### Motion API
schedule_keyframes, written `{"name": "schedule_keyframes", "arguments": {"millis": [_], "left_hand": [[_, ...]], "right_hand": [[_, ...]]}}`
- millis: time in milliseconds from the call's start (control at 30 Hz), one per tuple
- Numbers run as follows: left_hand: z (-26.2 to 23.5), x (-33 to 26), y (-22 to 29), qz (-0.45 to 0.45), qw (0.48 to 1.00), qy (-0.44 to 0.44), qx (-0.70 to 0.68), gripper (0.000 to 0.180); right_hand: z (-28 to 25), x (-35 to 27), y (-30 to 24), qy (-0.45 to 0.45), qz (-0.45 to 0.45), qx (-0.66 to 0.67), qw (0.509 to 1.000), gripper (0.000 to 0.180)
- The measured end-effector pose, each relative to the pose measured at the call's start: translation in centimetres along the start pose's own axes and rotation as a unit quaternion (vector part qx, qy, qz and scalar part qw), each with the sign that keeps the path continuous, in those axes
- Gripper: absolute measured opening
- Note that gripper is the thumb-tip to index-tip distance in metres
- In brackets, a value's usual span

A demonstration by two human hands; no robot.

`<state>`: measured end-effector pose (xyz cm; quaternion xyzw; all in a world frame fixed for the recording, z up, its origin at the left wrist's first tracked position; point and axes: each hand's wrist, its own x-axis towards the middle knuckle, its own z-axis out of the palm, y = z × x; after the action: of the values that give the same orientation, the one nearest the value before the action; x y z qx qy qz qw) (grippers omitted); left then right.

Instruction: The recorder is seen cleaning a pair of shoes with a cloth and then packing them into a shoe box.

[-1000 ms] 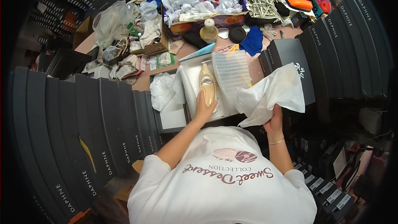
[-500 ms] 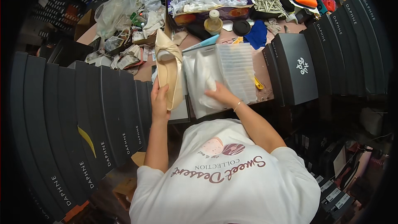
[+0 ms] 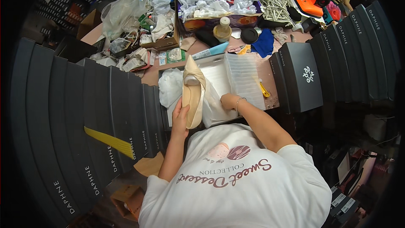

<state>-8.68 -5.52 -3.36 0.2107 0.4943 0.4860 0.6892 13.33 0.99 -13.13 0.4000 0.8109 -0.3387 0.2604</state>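
My left hand [image 3: 180,117] is wrapped round the heel end of a beige pointed flat shoe [image 3: 194,101] with a knotted band across its front. The shoe stands toe up, and some white stuffing shows in its opening. Behind it lies an open shoe box [image 3: 217,66] with a white inside. My right hand [image 3: 230,101] is down in the box, fingers curled on a thin white wrapping sheet [image 3: 214,107]; its fingertips are partly hidden. A crumpled white bundle [image 3: 170,85] rests left of the shoe; its contents are hidden.
Grey shoe boxes stand in rows at left [image 3: 95,101] and right [image 3: 301,76]. A ribbed translucent sheet [image 3: 244,74] hangs over the box's right side, beside a yellow cutter [image 3: 264,90]. Farther back are a glue bottle [image 3: 222,30], a carton of white tissue [image 3: 217,0] and an orange tool [image 3: 311,2].
My left hand has brought the shoe rightward and nearer, over the box. My right hand has moved slightly right and lower. The sheet has shifted, baring the box's white inside.
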Motion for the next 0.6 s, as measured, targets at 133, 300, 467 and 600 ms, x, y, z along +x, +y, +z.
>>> {"name": "schedule_keyframes", "arguments": {"millis": [133,300,467,600], "left_hand": [[0.1,0.3,-0.1,0.013,1.0,-0.012,0.012,0.049],[-0.2,0.3,-0.4,0.012,1.0,-0.011,-0.013,0.049],[-0.6,-0.1,-0.7,-0.01,0.999,0.0,-0.036,0.048],[-0.8,-0.3,-0.8,-0.024,0.998,0.001,-0.053,0.046]], "right_hand": [[-0.6,0.6,0.3,-0.067,-0.002,-0.069,0.995,0.009],[0.2,0.3,0.2,-0.068,-0.01,-0.09,0.994,0.017],[1.0,-0.3,-0.6,0.016,0.064,-0.066,0.996,0.023],[1.8,0.9,0.5,0.016,0.073,-0.063,0.995,0.023]]}}
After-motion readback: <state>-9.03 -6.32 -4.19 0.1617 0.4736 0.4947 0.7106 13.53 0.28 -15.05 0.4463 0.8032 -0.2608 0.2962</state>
